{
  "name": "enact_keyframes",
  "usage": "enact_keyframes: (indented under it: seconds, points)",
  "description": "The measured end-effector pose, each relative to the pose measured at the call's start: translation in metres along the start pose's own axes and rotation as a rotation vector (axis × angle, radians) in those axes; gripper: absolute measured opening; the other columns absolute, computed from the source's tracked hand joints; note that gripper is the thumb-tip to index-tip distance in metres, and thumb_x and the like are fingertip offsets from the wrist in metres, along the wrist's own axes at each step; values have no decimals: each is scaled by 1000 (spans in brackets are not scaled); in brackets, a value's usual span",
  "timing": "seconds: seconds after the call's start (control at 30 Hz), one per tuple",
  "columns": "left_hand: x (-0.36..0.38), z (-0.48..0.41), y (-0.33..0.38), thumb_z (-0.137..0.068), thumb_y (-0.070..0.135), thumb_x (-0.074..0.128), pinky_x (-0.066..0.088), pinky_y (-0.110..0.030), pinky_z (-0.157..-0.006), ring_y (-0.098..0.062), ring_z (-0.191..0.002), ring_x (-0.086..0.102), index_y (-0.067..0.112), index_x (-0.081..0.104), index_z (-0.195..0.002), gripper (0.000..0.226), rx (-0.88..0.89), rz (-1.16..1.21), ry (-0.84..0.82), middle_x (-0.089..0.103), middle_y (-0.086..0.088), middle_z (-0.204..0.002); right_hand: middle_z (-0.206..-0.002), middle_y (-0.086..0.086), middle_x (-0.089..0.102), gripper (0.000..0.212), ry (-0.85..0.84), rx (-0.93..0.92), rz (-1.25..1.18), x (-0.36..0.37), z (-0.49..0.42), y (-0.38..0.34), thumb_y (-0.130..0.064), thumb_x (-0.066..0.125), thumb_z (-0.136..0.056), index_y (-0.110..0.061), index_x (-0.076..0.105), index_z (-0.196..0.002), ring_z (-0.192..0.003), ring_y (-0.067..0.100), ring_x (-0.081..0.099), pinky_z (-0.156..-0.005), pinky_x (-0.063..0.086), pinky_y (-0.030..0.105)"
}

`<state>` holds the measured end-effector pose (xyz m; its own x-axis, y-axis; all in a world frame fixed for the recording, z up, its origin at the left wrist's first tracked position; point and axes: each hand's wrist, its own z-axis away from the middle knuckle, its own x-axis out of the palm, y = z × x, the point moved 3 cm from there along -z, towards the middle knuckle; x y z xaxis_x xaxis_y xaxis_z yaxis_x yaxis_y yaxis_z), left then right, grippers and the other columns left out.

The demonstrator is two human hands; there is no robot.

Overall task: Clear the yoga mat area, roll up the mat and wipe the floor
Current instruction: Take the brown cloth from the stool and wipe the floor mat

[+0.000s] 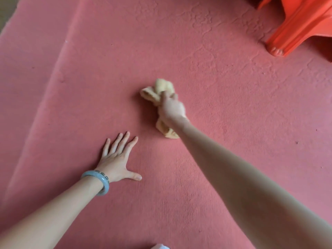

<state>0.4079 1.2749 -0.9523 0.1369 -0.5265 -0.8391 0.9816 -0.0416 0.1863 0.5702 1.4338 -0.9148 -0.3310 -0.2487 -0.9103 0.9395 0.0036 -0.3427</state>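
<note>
Right hand [171,106] grips bunched yellow cloth [158,90] against red floor [224,97], arm stretched to wipe. Left hand [117,159] spread flat, likely bracing her lean. No mat visible; orange stool [294,26] far right.

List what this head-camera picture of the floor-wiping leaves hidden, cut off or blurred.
- Yellow cloth: middle hidden under the gripping right hand, which is motion-blurred.
- Orange plastic stool: only a leg and part of the seat; top-right edge cuts the rest.
- White object: a sliver at the bottom edge, unidentifiable.
- Yoga mat: not in view.
</note>
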Motion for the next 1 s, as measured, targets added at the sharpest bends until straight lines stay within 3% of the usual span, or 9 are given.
enact_keyframes:
  seconds: [0.13, 0.23, 0.3, 0.4, 0.57, 0.67, 0.77, 0.9, 1.0]
  points:
    - [1, -1, -1, -54, 79, 63, -19, -41, -113, -8, -137, -28, 35, -19, -145, 130, -3, 7, 18, -26, 7, -154, -127, 17, 46, 38, -173, -303, 45, 27, 14, -75, -18, 39, -95, -12, 38, -133, -108, 41, 56, -84, 45, 43]
    - [2, -1, -3, -45, 86, 55, -23, -37, -110, -5, -135, -31, 37, -19, -144, 133, 4, 35, 27, -29, 10, -151, -122, 17, 47, 44, -231, -346, -35, 18, 9, -66, -29, 47, -94, -13, 38, -134, -104, 41, 57, -84, 45, 42]
    - [3, -2, -4, -37, 89, 46, -25, -35, -108, -3, -133, -33, 41, -24, -140, 133, 13, 54, 35, -31, 11, -150, -123, 19, 47, 52, -186, -231, -122, -2, -4, -29, -38, 53, -91, -12, 38, -133, -107, 40, 57, -87, 44, 41]
    - [3, -1, -5, -48, 82, 62, -21, -39, -111, -3, -133, -32, 42, -29, -134, 131, 16, 55, 27, -35, 14, -144, -122, 22, 51, 54, -22, 23, -151, -35, -17, 60, -41, 55, -88, -10, 40, -130, -108, 40, 55, -85, 42, 41]
    - [2, 0, -5, -52, 78, 66, -19, -41, -113, -4, -134, -31, 40, -21, -142, 131, 28, 56, 36, -33, 14, -145, -120, 28, 50, 42, 191, 431, -10, -84, 17, 215, -29, 45, -93, -7, 39, -128, -110, 44, 51, -85, 41, 46]
    - [2, 0, -4, -53, 77, 66, -19, -41, -112, -4, -134, -31, 39, -20, -143, 130, 23, 49, 32, -33, 14, -146, -120, 30, 48, 35, 256, 601, 29, -94, 46, 249, -24, 39, -93, -7, 39, -124, -105, 48, 53, -82, 41, 47]
    - [1, 1, -4, -54, 77, 66, -19, -40, -112, -4, -135, -30, 38, -18, -144, 130, 14, 47, 29, -32, 13, -148, -118, 26, 49, 34, 209, 492, 37, -72, 54, 205, -26, 36, -96, -10, 40, -126, -102, 46, 55, -79, 42, 44]
    - [0, 2, -4, -49, 79, 67, -17, -38, -113, -3, -136, -27, 40, -13, -145, 131, -8, 49, 33, -26, 12, -152, -119, 19, 46, 31, 26, 153, 25, -9, 86, 87, -18, 35, -97, -12, 40, -127, -98, 42, 57, -74, 43, 42]
    - [-2, 2, -3, -35, 89, 50, -17, -37, -113, -1, -135, -26, 40, -8, -146, 135, -15, 48, 34, -20, 10, -156, -116, 17, 47, 31, -88, -69, -33, 21, 124, 23, -14, 37, -95, -11, 40, -126, -95, 41, 57, -69, 41, 42]
